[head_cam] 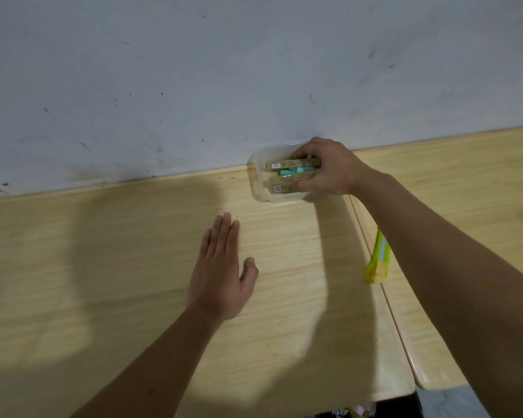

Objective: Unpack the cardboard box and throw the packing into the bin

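Wood-grain tabletop (103,267) fills the left of the view, bare under a scuffed grey wall (194,70). On it the left hand (221,273) lies flat, palm down, fingers straight and together, gripping nothing — it seems only to steady the person. Further right, against the wall, a clear plastic tub (258,176) holds small brown cartons (284,176) with a teal item between them, and the right hand (329,167) is clamped over their right ends, thumb below and fingers above. No cardboard box and no bin are in view, so my guess is that unpacked goods are being set into the tub. The next move likely calls for releasing the cartons squarely, then turning back to the packing. White barcode and QR stickers show on the carton ends — too small to read. A yellow-green strip (379,257) lies by the seam with a second table.
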The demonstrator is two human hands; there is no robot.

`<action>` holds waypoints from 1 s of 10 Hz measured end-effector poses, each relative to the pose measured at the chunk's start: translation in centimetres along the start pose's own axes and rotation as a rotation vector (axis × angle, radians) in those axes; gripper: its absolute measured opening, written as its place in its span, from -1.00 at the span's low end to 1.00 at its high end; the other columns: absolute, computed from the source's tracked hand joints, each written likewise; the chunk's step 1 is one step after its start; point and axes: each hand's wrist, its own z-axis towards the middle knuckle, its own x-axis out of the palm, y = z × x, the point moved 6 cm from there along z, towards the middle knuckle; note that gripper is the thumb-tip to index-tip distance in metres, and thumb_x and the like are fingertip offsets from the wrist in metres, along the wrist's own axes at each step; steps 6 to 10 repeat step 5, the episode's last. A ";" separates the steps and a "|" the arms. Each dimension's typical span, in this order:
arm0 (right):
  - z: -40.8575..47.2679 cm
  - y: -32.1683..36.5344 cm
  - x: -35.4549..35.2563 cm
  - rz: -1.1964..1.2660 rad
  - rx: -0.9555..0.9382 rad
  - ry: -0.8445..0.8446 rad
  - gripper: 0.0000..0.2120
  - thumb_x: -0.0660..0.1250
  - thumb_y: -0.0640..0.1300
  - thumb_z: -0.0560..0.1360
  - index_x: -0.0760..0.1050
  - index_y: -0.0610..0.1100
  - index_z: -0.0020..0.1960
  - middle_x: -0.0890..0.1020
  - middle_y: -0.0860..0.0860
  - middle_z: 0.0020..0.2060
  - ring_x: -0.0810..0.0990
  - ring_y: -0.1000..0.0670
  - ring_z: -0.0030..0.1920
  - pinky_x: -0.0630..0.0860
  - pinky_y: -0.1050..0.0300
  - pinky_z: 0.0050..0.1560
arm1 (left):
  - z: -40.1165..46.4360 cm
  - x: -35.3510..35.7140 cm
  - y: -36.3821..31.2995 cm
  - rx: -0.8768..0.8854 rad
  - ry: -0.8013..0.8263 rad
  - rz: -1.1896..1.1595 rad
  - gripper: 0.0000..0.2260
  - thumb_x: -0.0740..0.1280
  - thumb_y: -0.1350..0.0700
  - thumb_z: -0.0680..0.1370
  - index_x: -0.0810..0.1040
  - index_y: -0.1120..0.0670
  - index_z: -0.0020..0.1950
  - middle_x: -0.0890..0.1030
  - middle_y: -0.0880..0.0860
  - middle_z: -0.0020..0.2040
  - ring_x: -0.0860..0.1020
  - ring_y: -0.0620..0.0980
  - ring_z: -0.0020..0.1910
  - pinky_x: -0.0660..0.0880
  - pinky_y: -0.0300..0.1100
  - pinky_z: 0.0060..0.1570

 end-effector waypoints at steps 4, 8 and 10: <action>0.2 -0.4 0.4 0.080 0.026 0.000 -0.30 0.67 -0.05 0.33 0.53 -0.06 0.42 0.63 0.02 0.26 0.59 0.07 0.19 0.41 0.40 0.10 | -0.1 -0.2 -0.2 0.011 -0.004 -0.023 -0.34 0.15 -0.06 0.62 0.19 0.27 0.63 0.12 0.21 0.68 -0.01 0.09 0.70 0.06 0.09 0.64; -0.4 0.0 -0.6 0.073 -0.034 -0.130 -0.38 0.67 0.05 0.30 0.61 -0.03 0.31 0.64 0.05 0.19 0.59 0.03 0.18 0.50 0.27 0.11 | -0.1 -0.1 -0.2 0.009 -0.031 -0.032 -0.35 0.16 -0.05 0.62 0.20 0.28 0.63 0.13 0.21 0.68 0.00 0.09 0.70 0.07 0.10 0.64; -0.4 0.0 -0.6 0.073 -0.034 -0.130 -0.38 0.67 0.05 0.30 0.61 -0.03 0.31 0.64 0.05 0.19 0.59 0.03 0.18 0.50 0.27 0.11 | -0.1 -0.1 -0.2 0.009 -0.031 -0.032 -0.35 0.16 -0.05 0.62 0.20 0.28 0.63 0.13 0.21 0.68 0.00 0.09 0.70 0.07 0.10 0.64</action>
